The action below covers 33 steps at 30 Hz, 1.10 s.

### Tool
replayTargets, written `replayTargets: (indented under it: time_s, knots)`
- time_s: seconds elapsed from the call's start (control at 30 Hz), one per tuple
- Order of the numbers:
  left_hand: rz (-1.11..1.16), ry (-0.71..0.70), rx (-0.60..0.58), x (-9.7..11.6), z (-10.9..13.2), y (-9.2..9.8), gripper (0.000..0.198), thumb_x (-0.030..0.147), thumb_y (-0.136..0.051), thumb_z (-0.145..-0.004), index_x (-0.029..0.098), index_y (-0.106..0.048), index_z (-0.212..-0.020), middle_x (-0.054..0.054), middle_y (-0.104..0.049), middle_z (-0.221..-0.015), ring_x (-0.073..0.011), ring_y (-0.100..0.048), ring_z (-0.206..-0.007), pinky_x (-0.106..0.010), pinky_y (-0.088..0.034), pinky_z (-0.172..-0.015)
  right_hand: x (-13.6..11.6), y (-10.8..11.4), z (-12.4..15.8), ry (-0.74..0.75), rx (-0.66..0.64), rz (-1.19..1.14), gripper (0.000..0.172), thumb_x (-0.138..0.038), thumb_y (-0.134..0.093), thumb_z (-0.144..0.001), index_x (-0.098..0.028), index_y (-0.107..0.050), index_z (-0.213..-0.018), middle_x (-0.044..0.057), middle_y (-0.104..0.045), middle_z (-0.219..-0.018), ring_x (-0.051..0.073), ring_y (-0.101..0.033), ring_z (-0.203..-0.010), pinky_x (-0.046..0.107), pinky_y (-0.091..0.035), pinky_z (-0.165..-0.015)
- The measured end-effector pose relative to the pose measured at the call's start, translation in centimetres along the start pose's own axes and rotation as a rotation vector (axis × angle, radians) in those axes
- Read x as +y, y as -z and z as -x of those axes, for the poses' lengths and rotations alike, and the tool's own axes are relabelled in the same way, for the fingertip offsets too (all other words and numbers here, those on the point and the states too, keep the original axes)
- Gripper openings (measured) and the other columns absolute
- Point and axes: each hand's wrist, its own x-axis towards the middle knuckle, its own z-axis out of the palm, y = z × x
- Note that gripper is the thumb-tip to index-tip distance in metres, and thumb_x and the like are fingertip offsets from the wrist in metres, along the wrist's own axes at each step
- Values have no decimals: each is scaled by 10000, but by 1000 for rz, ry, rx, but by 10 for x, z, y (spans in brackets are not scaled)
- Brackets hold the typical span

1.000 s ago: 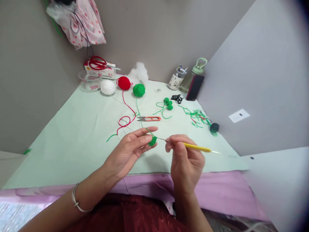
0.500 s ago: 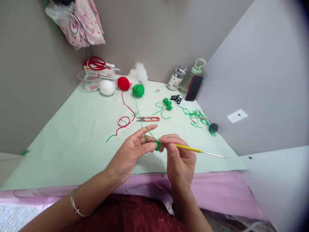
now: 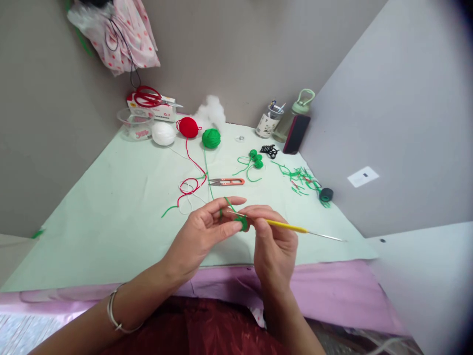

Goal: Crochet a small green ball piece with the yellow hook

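My left hand (image 3: 201,231) pinches a small green crocheted piece (image 3: 243,223) between thumb and fingers, with green yarn looped over the index finger. That strand runs back across the table to a green yarn ball (image 3: 211,138). My right hand (image 3: 275,241) grips a yellow-handled crochet hook (image 3: 291,228); its tip is in the green piece and its metal tail points right. Both hands meet above the pale green table cover (image 3: 111,207) near its front edge.
Orange thread snips (image 3: 227,182) lie behind my hands. Red (image 3: 188,127) and white (image 3: 163,133) yarn balls, stuffing, a clear bowl and red scissors (image 3: 148,97) on a box stand at the back. Finished green pieces (image 3: 256,159), yarn scraps, a pen cup, a bottle and a phone sit at the right.
My right hand has moved left, bringing the hook into the green piece. The hands have closed together and the left fingers have curled around the piece.
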Motion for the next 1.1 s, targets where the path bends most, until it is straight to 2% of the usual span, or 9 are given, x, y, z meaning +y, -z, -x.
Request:
replayTargets:
  time_s: [0.13,0.2,0.33,0.5,0.7,0.83,0.97,1.1]
  knots:
    - [1,6,34,2,-1,0,385,229,-876,-824,253,-806,-1202,11,-681,-910,-105,-589,-674,-256,-484,-637,-1,3,1,-8,21,45,165,-290,-662,-1024,-275,-820,-979,28,-764,-884,162,-622,-710,331,-512,-662]
    - [40,30,33,5,-1,-1,383,233,-888,-814,245,-808,-1188,15,-670,-915,-93,-598,-645,-252,-488,-612,0,4,0,-19,18,25,158,-292,-668,-1021,-266,-819,-979,29,-757,-891,157,-627,-705,332,-510,-665]
    - [105,59,17,8,0,-2,358,240,-900,-809,231,-814,-1156,17,-667,-873,-97,-628,-648,-259,-523,-647,1,5,-1,-47,9,-61,144,-283,-676,-1021,-267,-813,-979,15,-750,-901,134,-645,-692,311,-525,-671]
    - [118,64,-26,7,1,-1,260,233,-831,-875,232,-824,-1135,9,-662,-886,-124,-680,-736,-279,-552,-750,-1,1,-2,-110,36,-187,153,-324,-691,-1012,-254,-802,-933,14,-786,-896,116,-663,-635,278,-562,-617]
    - [111,82,-37,6,1,0,260,268,-821,-897,237,-818,-1155,10,-645,-904,-114,-656,-764,-269,-521,-790,-3,1,-5,-147,12,-298,196,-335,-641,-1039,-230,-765,-927,13,-793,-837,123,-697,-611,264,-586,-581]
    - [56,54,-21,5,2,0,230,269,-789,-925,256,-820,-1153,24,-629,-893,-102,-639,-769,-261,-489,-809,-4,4,0,-74,2,-208,217,-301,-584,-1077,-226,-752,-961,9,-807,-885,119,-729,-661,262,-601,-620]
    - [-29,-31,-11,3,4,3,216,281,-779,-944,292,-819,-1157,42,-607,-859,-98,-623,-778,-259,-468,-827,-7,5,6,97,15,-12,199,-257,-567,-1087,-238,-761,-1050,14,-805,-962,130,-736,-741,297,-598,-680]
    - [-70,-78,-34,1,5,5,239,300,-782,-957,329,-806,-1193,48,-621,-875,-103,-629,-819,-255,-470,-843,-9,5,8,161,10,8,205,-231,-545,-1094,-243,-749,-1081,15,-799,-980,138,-726,-754,314,-586,-673]
